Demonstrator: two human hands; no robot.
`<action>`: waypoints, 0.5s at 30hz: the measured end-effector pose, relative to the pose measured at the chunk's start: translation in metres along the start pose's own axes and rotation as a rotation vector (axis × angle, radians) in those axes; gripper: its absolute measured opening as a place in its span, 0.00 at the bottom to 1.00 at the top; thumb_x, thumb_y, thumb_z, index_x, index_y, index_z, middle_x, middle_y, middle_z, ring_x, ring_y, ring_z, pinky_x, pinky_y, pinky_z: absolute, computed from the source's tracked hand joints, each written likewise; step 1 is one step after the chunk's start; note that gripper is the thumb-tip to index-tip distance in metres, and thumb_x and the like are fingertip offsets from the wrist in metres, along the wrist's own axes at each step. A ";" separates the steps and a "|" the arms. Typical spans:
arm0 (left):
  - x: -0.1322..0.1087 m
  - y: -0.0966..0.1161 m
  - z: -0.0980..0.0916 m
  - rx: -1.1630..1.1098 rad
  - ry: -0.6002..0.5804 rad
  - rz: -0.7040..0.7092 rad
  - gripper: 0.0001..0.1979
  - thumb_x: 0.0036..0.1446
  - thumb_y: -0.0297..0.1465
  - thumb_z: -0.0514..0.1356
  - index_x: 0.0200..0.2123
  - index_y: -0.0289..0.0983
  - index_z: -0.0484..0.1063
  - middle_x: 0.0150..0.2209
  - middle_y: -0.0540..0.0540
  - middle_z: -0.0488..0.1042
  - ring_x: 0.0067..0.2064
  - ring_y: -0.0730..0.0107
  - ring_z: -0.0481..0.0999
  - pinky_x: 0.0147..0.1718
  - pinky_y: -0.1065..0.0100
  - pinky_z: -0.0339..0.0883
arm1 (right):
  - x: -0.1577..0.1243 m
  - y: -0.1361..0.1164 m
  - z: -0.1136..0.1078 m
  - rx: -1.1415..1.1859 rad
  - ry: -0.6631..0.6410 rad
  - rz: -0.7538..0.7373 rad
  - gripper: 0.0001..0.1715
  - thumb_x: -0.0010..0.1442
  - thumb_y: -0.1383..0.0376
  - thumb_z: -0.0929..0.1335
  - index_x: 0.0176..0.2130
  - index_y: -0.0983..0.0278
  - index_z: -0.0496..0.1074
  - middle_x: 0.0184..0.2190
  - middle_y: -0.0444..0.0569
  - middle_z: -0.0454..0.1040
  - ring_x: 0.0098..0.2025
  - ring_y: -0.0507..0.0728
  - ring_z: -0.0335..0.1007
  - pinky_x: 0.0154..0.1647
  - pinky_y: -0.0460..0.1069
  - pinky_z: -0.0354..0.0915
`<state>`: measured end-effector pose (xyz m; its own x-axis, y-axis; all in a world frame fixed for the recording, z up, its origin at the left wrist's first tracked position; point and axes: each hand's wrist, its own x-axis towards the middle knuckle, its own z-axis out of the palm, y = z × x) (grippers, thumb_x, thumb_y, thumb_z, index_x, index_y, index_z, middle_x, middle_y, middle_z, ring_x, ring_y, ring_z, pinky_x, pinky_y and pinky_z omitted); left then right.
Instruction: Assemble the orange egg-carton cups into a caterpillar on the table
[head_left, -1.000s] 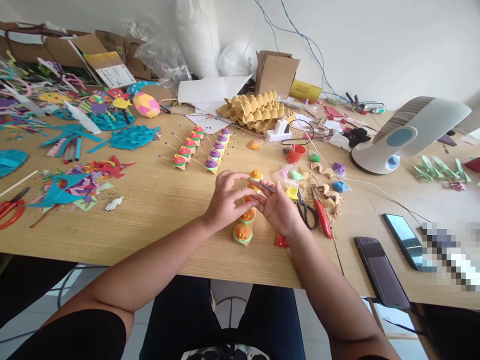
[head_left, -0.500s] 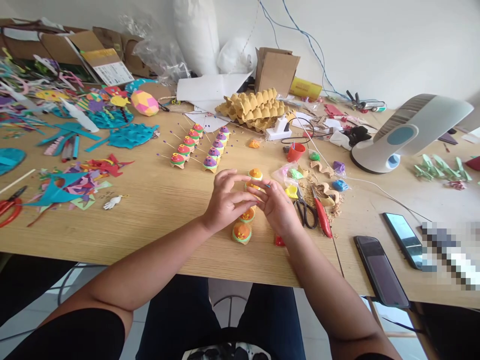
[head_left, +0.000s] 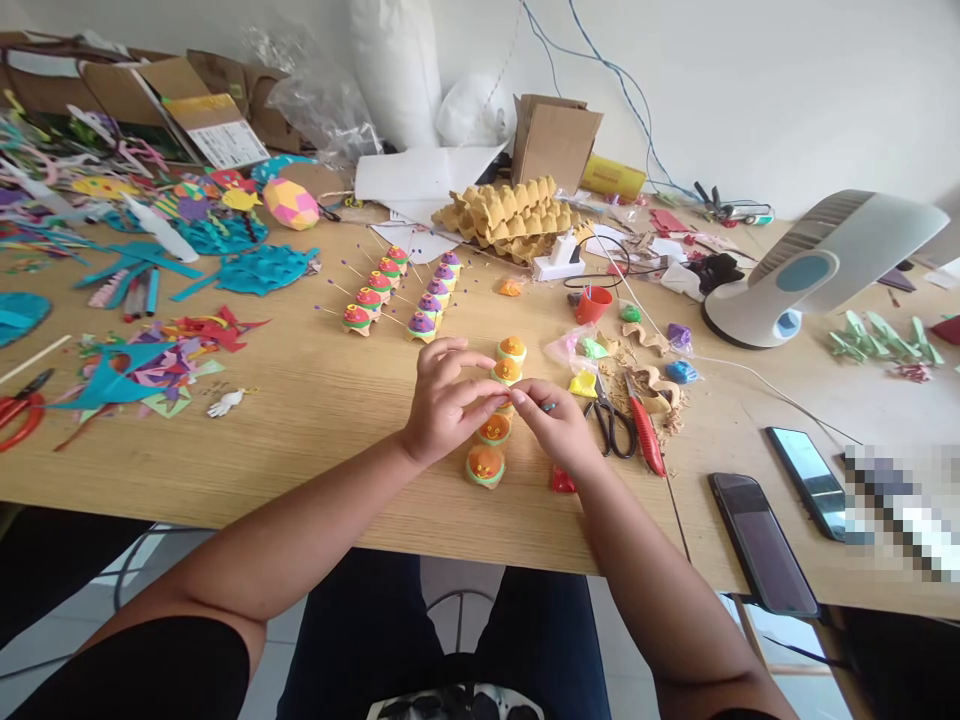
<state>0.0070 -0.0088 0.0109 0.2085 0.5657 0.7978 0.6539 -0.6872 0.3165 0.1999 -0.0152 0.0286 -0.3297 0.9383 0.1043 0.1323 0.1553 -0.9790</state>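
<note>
My left hand (head_left: 454, 405) and my right hand (head_left: 553, 422) meet fingertip to fingertip above an orange egg-carton caterpillar (head_left: 485, 464). The left thumb and forefinger are pinched together; whatever lies between them is too small to make out. My right thumb and forefinger are pinched at the same spot, and a small blue tip (head_left: 550, 407) shows by the curled right fingers. The caterpillar's domes have green bands, and its front dome bears a yellow face; the hands partly cover its middle. Beyond stand a red egg-carton caterpillar (head_left: 368, 298) and a purple one (head_left: 421, 323), both with thin pins sticking out.
Right of my hands lie black scissors (head_left: 616, 430), a red cutter (head_left: 646, 430), a yellow clay lump (head_left: 583, 384) and a red cup (head_left: 593, 304). Two phones (head_left: 761, 545) lie near the right edge by a white fan (head_left: 795, 270). Egg cartons (head_left: 517, 215) are stacked behind; paper scraps (head_left: 142, 370) lie left.
The right hand has turned and its fingers have curled inward, bringing its thumb and forefinger against the left fingertips. The left hand has shifted slightly. The caterpillars stay in place.
</note>
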 end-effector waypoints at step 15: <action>-0.001 -0.003 -0.002 0.040 -0.058 0.025 0.03 0.58 0.39 0.68 0.37 0.51 0.82 0.41 0.47 0.79 0.56 0.54 0.67 0.57 0.49 0.64 | 0.004 0.010 0.000 0.349 0.064 0.185 0.15 0.49 0.53 0.78 0.31 0.60 0.81 0.29 0.44 0.77 0.31 0.50 0.64 0.34 0.47 0.62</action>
<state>0.0039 -0.0086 0.0099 0.2662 0.5754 0.7734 0.6765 -0.6830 0.2753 0.1996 -0.0102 0.0195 -0.2695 0.9597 -0.0795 -0.1448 -0.1220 -0.9819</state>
